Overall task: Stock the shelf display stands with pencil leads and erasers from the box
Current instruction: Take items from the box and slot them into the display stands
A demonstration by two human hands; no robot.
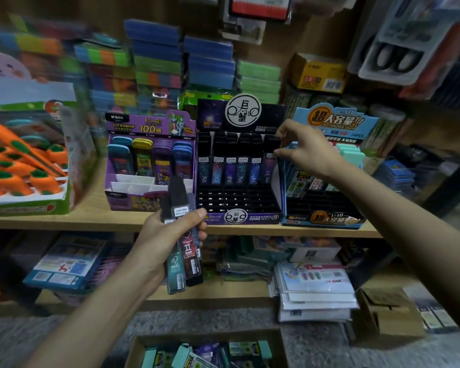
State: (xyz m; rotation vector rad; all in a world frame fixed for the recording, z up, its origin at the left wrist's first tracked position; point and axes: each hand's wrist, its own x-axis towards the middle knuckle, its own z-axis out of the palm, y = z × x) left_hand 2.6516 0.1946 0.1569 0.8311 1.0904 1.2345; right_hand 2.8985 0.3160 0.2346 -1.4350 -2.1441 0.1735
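My left hand [165,241] grips a bundle of lead cases [188,261]: slim, dark, zodiac-marked, black caps; right hand [307,152] pinches one case [269,167] in black display stand [237,201], rightmost column.

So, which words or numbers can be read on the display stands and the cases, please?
"100根", "0.7mm HB": purple display stand header.
"巨蟹": round sign on the dark display stand.
"超大容量", "24PCS": blue display stand header.
Labels on the lead cases in the left hand: too small to read.

Dim wooden shelves [64,221], grey floor [316,346]
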